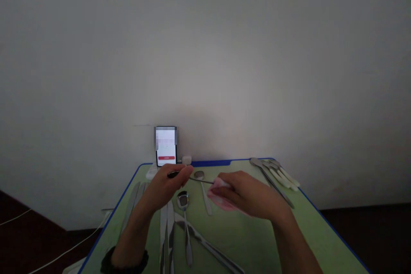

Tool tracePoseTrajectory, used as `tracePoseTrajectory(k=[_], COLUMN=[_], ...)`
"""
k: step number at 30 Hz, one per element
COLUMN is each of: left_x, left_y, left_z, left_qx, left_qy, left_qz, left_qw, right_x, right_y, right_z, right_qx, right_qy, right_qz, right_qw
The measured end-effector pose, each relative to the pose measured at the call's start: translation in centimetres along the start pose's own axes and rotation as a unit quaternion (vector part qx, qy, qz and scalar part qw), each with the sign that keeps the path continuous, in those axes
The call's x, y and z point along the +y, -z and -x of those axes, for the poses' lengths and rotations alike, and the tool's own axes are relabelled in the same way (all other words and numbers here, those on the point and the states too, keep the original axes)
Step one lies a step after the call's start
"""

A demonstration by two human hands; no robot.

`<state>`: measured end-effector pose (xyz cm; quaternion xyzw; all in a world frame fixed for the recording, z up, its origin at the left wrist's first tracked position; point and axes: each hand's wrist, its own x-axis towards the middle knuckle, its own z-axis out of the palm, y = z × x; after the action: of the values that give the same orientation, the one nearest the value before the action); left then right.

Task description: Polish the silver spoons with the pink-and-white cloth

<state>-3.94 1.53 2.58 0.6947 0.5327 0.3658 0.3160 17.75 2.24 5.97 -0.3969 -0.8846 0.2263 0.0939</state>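
Note:
My left hand is closed around the bowl end of a metal spoon, held level above the table. My right hand pinches a pink cloth over the other end of the spoon, whose tip is hidden in it. Beneath my hands lie a square-bowled spoon and, farther back, another spoon. Several table knives lie beside my left forearm. A long metal utensil lies slanted towards the front, its far end partly under the square-bowled spoon.
A phone with a lit screen stands upright at the back of the green table, against the wall. Near it is a small white case. At the back right lie a large spoon and several white-handled utensils.

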Motion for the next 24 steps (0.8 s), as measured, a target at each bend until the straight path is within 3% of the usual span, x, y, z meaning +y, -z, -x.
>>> tracePoseTrajectory(k=[5, 13, 18, 24], left_x=[-0.1, -1.3, -1.0, -0.4], left_y=[-0.5, 1.6, 0.4, 0.0], left_z=[-0.1, -0.5, -1.0, -1.3], left_qx=[-0.083, 0.016, 0.0, -0.018], left_qy=[-0.012, 0.037, 0.037, 0.034], left_qz=[-0.056, -0.011, 0.009, -0.021], left_qw=[0.995, 0.999, 0.999, 0.999], right_x=[-0.7, 1.0, 1.7, 1.2], right_y=[-1.9, -0.4, -0.2, -1.6], right_z=[-1.8, -1.8, -2.6, -4.4], right_qx=[-0.03, -0.015, -0.026, -0.048], right_qy=[0.01, 0.018, 0.007, 0.018], right_qz=[0.006, -0.043, -0.046, -0.055], right_qw=[0.999, 0.999, 0.999, 0.997])
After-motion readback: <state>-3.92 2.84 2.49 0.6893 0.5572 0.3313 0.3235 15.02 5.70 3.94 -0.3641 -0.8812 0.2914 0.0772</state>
